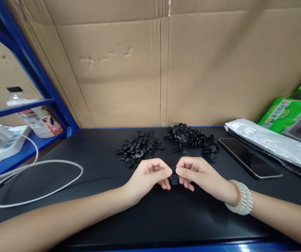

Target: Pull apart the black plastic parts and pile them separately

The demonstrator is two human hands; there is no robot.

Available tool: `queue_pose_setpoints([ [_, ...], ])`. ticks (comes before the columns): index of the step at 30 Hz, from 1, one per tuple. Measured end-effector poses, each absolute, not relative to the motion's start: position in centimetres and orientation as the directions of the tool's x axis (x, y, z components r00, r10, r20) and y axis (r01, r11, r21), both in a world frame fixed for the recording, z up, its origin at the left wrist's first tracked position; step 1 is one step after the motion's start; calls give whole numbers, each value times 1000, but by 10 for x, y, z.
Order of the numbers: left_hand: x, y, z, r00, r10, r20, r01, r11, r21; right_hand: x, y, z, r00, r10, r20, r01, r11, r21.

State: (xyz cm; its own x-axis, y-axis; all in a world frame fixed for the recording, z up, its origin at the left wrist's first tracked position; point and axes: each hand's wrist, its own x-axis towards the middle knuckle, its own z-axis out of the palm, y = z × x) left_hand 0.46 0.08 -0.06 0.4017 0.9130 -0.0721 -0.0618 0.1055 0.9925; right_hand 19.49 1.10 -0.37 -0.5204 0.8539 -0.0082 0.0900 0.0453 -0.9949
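Small black plastic part [174, 177] pinched between fingertips of left hand [147, 176] and right hand [199, 175], both closed on it, held just above tabletop [150, 217] middle. Two heaps of black parts [139, 147] [191, 137] lie toward far edge. Phone [250, 157] lies beside right hand.
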Motion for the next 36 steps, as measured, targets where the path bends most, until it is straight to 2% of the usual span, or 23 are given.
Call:
queue_pose_setpoints([
  [9,5,1,-2,378,919,-117,-94,164,982,194,10,-4,-506,861,-47,66,-16,-998],
  [20,6,0,1,404,904,-142,-59,181,982,194,8,-6,-523,852,-15,35,4,-999],
  [22,3,2,7,410,906,-106,8,113,994,196,10,-7,-552,834,-1,5,2,-1000],
  [25,-12,12,26,354,935,27,160,-89,983,200,14,-8,-562,827,-7,-21,-22,-1000],
  [27,-28,26,40,278,952,128,316,-217,924,202,17,-8,-537,844,-9,-29,-29,-999],
  [29,-46,43,49,194,952,237,530,-305,791,204,20,-9,-515,857,-9,-46,-38,-998],
  [30,-54,51,51,156,944,291,625,-323,711,205,20,-9,-508,862,-9,-59,-45,-997],
  [32,-65,64,49,128,936,328,701,-319,638,206,21,-9,-507,862,-14,-67,-55,-996],
  [36,-66,74,34,157,923,351,749,-343,566,206,21,-8,-531,847,-12,-36,-37,-999],
])
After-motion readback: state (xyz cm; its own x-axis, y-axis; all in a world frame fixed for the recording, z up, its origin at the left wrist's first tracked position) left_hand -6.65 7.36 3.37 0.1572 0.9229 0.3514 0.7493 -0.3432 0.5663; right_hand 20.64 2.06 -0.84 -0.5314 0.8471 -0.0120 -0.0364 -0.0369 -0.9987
